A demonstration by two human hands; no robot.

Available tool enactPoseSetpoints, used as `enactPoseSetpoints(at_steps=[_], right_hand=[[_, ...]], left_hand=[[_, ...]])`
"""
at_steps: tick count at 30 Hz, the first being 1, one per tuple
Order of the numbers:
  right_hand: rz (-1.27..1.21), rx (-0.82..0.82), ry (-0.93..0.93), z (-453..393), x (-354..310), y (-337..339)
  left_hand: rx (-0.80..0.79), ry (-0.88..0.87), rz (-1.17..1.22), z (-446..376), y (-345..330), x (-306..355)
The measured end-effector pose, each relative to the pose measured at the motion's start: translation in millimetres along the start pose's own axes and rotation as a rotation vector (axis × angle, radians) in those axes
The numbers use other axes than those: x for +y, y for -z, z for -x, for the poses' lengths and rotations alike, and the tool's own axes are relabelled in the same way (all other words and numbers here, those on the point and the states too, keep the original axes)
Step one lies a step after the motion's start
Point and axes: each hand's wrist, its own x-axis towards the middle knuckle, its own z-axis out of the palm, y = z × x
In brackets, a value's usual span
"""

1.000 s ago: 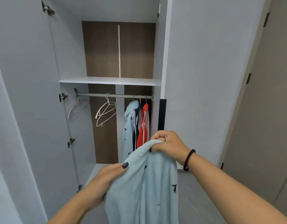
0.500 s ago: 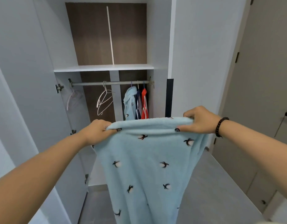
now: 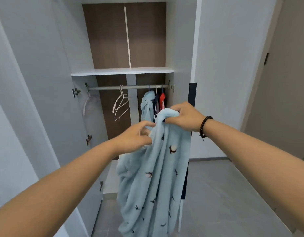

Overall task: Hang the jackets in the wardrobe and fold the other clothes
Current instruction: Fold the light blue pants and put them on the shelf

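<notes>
Fleece garment (image 3: 153, 182), light blue with small dark print, hangs long-axis vertical in front of the open wardrobe (image 3: 122, 71), bunched top clenched in right hand (image 3: 185, 117), left hand (image 3: 135, 135) pinching fabric just below-left, empty white hangers (image 3: 121, 105) on the far rail up-left.

light-blue garment (image 3: 153, 177): lower end cut off by bottom edge | right hand (image 3: 185, 117): fingertips buried in its bunched top | hung clothes (image 3: 155, 104): lower parts hidden behind garment and hands | forearms: elbows out of frame
</notes>
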Motion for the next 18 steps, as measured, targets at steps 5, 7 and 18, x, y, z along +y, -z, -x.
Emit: enactPoseSetpoints(at_steps=[5, 7, 18], right_hand=[[-0.009, 0.065, 0.007, -14, 13, 8], [-0.001, 0.062, -0.027, -13, 24, 15], [0.444, -0.530, -0.195, 55, 107, 50]], left_hand=[[0.244, 0.171, 0.147, -2, -31, -5], [0.317, 0.177, 0.184, -6, -25, -9], [0.551, 0.298, -0.401, -1, 51, -87]])
